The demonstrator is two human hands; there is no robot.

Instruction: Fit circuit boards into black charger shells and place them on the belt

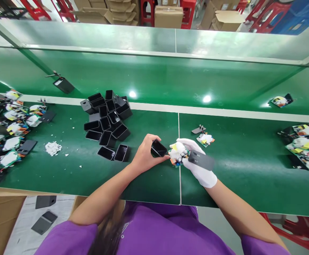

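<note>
In the head view, my bare left hand (145, 155) is closed around a black open-ended plastic housing (158, 148), its hollow side facing up. My right hand (203, 173), in a white glove, grips a circuit board (178, 153) covered with white filler and small coloured parts. A dark flat end plate (201, 160), slightly blurred, hangs on the board's right side. Board and housing are close together; whether they touch I cannot tell. Just beyond my right hand lies another circuit board (205, 139) with its dark plate (198, 129).
Several black housings (108, 124) are heaped left of centre on the green table (149, 187). Circuit boards are piled at far left (12, 143) and far right (305, 143). White scraps (53, 148) lie at left. A green upright panel (167, 78) borders the table's back. A cardboard box (8, 219) stands below.
</note>
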